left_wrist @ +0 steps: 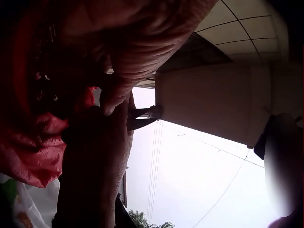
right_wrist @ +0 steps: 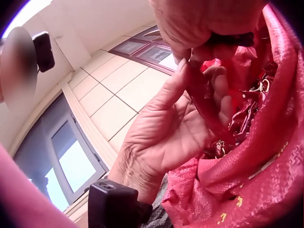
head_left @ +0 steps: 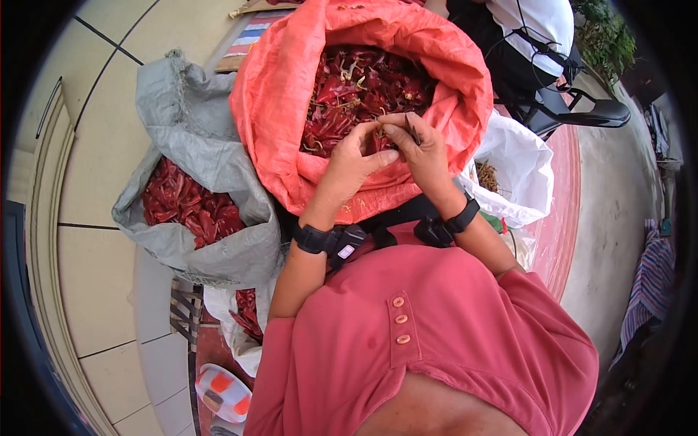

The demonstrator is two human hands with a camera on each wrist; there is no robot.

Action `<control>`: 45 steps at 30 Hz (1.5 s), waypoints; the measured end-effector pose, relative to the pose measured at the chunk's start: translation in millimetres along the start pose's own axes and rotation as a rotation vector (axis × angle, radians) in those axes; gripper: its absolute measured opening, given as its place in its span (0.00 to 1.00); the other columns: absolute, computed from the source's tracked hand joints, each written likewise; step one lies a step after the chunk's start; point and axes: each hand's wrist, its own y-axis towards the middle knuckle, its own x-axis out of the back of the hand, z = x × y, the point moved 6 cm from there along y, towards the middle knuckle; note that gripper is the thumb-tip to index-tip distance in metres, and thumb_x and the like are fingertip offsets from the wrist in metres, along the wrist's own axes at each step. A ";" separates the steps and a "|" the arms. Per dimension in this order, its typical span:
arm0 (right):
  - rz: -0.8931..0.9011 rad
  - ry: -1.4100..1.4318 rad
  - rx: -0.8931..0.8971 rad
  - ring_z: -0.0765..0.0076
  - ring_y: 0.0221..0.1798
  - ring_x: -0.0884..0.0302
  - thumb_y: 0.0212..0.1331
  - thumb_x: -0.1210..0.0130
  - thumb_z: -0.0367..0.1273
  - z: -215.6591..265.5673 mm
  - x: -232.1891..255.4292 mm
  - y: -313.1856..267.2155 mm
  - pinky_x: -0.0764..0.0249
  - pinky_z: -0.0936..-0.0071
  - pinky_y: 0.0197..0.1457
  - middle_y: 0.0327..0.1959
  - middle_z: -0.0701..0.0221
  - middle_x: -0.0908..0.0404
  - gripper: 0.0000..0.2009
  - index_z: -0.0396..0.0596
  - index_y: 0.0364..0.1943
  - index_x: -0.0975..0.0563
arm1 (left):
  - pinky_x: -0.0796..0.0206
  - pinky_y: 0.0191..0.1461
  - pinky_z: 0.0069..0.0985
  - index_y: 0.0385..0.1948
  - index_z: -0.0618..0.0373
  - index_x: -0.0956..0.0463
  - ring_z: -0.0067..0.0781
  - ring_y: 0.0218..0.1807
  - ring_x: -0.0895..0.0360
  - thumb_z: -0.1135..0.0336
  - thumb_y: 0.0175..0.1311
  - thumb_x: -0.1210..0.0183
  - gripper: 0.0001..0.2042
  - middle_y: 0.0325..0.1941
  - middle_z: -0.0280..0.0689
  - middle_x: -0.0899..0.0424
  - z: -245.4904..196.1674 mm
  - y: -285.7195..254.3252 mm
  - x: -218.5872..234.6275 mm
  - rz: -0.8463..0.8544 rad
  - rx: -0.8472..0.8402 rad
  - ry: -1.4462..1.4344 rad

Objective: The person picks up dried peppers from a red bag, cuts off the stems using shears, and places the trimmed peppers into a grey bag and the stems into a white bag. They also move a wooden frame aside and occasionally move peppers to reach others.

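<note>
My left hand point(head_left: 352, 156) holds a dried red chili point(right_wrist: 205, 102) over the open mouth of the big red woven sack point(head_left: 280, 109). In the right wrist view the chili lies along the palm and fingers of the left hand point(right_wrist: 166, 128). Close against it, my right hand point(head_left: 424, 151) grips a small dark pair of scissors point(head_left: 412, 129), its fingertips at the chili's upper end. Pointed blades of the scissors point(left_wrist: 140, 121) stick out past the right hand point(left_wrist: 95, 161) in the left wrist view. Below both hands, many dried chilies point(head_left: 363, 87) fill the sack.
A grey sack point(head_left: 189, 123) on the left holds red chilies. To the right, a white bag point(head_left: 527, 167) contains brownish stems. Another white bag point(head_left: 225, 309) with chilies stands near the left elbow. A person in white point(head_left: 538, 29) is behind the red sack, beside a black seat point(head_left: 596, 114).
</note>
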 end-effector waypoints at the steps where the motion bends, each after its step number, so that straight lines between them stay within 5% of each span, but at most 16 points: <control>1: 0.016 0.036 -0.038 0.85 0.35 0.28 0.62 0.44 0.26 3.2 -0.7 -0.6 0.31 0.84 0.38 0.33 0.77 0.21 0.08 0.41 0.44 0.20 | 0.36 0.43 0.17 0.57 0.62 0.30 0.15 0.41 0.31 0.66 0.54 0.32 0.27 0.41 0.27 0.26 -8.1 -1.4 0.1 0.007 0.007 -0.006; 9: 0.105 0.179 -0.096 0.83 0.36 0.26 0.60 0.43 0.23 -4.5 -12.3 -1.9 0.29 0.80 0.37 0.33 0.76 0.21 0.07 0.42 0.41 0.20 | 0.35 0.38 0.17 0.53 0.62 0.27 0.15 0.36 0.30 0.69 0.62 0.39 0.18 0.36 0.27 0.24 3.7 -2.6 -0.2 0.017 0.111 -0.045; 15: 0.030 -0.276 0.379 0.68 0.37 0.21 0.57 0.42 0.23 19.1 -10.7 -1.3 0.26 0.75 0.39 0.33 0.67 0.21 0.07 0.43 0.40 0.22 | 0.36 0.43 0.17 0.50 0.62 0.26 0.16 0.37 0.30 0.66 0.65 0.40 0.15 0.38 0.27 0.24 -5.0 -11.9 -5.6 0.084 0.106 -0.442; 18: 0.114 -0.223 0.419 0.65 0.35 0.21 0.57 0.43 0.23 24.8 -15.2 -4.6 0.26 0.73 0.38 0.32 0.66 0.21 0.06 0.43 0.39 0.22 | 0.37 0.43 0.17 0.48 0.61 0.26 0.16 0.36 0.30 0.64 0.65 0.40 0.14 0.37 0.26 0.25 -3.0 -12.5 2.4 0.174 0.146 -0.439; 23: 0.127 -0.167 0.163 0.73 0.34 0.23 0.61 0.45 0.22 22.9 -16.6 -9.9 0.27 0.75 0.36 0.32 0.69 0.22 0.03 0.42 0.38 0.25 | 0.38 0.31 0.16 0.44 0.58 0.25 0.16 0.27 0.31 0.62 0.68 0.43 0.11 0.28 0.23 0.25 -10.2 -19.9 4.2 0.227 0.204 -0.251; 26: 0.068 -0.012 0.081 0.78 0.30 0.26 0.64 0.47 0.23 22.9 -19.7 -13.6 0.29 0.78 0.32 0.29 0.73 0.24 0.02 0.42 0.37 0.26 | 0.41 0.26 0.18 0.38 0.59 0.25 0.16 0.22 0.32 0.61 0.68 0.44 0.10 0.20 0.26 0.28 -14.2 -24.6 3.7 0.145 0.080 0.044; 29: 0.056 0.203 -0.060 0.82 0.24 0.33 0.65 0.47 0.27 15.2 -22.7 -13.8 0.35 0.82 0.25 0.26 0.77 0.27 0.02 0.43 0.37 0.27 | 0.38 0.27 0.26 0.32 0.61 0.28 0.28 0.21 0.28 0.63 0.66 0.43 0.10 0.17 0.36 0.28 -25.2 -29.0 3.9 0.050 -0.077 0.450; 32: 0.129 0.369 -0.239 0.85 0.19 0.40 0.66 0.47 0.30 4.0 -25.1 -13.4 0.43 0.84 0.20 0.25 0.78 0.28 0.04 0.45 0.36 0.27 | 0.34 0.30 0.34 0.32 0.64 0.30 0.44 0.25 0.24 0.64 0.65 0.45 0.10 0.22 0.45 0.25 -33.2 -35.4 2.8 -0.014 -0.349 0.673; 35: 0.214 0.515 -0.369 0.87 0.16 0.45 0.65 0.46 0.31 -10.6 -26.7 -14.9 0.48 0.84 0.18 0.27 0.78 0.27 0.04 0.46 0.35 0.27 | 0.32 0.35 0.41 0.33 0.64 0.30 0.52 0.33 0.23 0.66 0.66 0.46 0.09 0.30 0.48 0.22 -32.1 -38.3 1.3 0.002 -0.428 0.826; 42: 0.193 0.710 -0.601 0.89 0.15 0.47 0.66 0.47 0.31 -27.8 -31.5 -19.9 0.50 0.86 0.17 0.29 0.77 0.25 0.04 0.47 0.36 0.26 | 0.31 0.39 0.41 0.40 0.64 0.29 0.52 0.37 0.23 0.66 0.67 0.48 0.09 0.33 0.50 0.23 -22.6 -42.8 1.6 0.040 -0.387 0.793; 45: 0.318 0.873 -0.694 0.89 0.15 0.46 0.66 0.48 0.31 -34.9 -31.0 -18.3 0.49 0.87 0.17 0.30 0.77 0.25 0.03 0.47 0.36 0.26 | 0.31 0.41 0.42 0.42 0.64 0.29 0.53 0.38 0.23 0.67 0.66 0.47 0.10 0.35 0.51 0.22 -21.8 -43.9 0.2 0.038 -0.350 0.810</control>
